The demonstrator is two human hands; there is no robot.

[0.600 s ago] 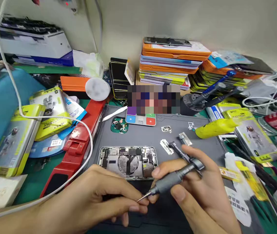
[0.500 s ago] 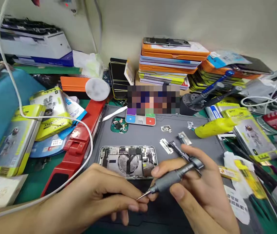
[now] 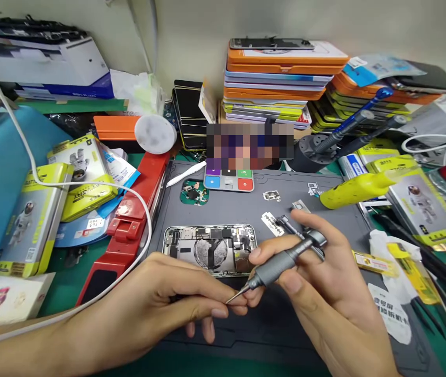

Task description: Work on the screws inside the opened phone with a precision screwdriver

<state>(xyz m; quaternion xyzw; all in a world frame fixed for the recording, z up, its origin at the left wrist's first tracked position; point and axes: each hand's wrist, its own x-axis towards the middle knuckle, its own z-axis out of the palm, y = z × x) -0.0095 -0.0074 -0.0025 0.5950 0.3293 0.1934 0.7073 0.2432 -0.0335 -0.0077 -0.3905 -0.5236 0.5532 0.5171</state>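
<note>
My right hand [image 3: 325, 283] grips a grey precision screwdriver [image 3: 276, 267], its shaft slanting down to the left. The thin metal tip meets the fingertips of my left hand [image 3: 184, 293], which are pinched together. Whatever they hold there is hidden. Just behind both hands, an opened phone [image 3: 210, 252] lies on the grey mat [image 3: 223, 212] with its inner parts and a round coil area showing. A dark tool [image 3: 288, 225] shows partly behind my right fingers; I cannot tell whether it rests on the mat. Near it lies a razor blade [image 3: 272, 224].
A green circuit board [image 3: 194, 193], a small metal plate [image 3: 271, 196] and a yellow bottle [image 3: 354, 192] lie on the mat. Left are a red clamp-like tool [image 3: 129, 217], a white cable [image 3: 144, 201] and battery boxes [image 3: 42, 220]. Orange cases [image 3: 281, 60] are stacked behind; a screwdriver stand [image 3: 311, 152] is right.
The view has tilted and shifted slightly, so the bench appears higher in the picture. Both hands keep their grip, with the screwdriver tip still at the left fingertips.
</note>
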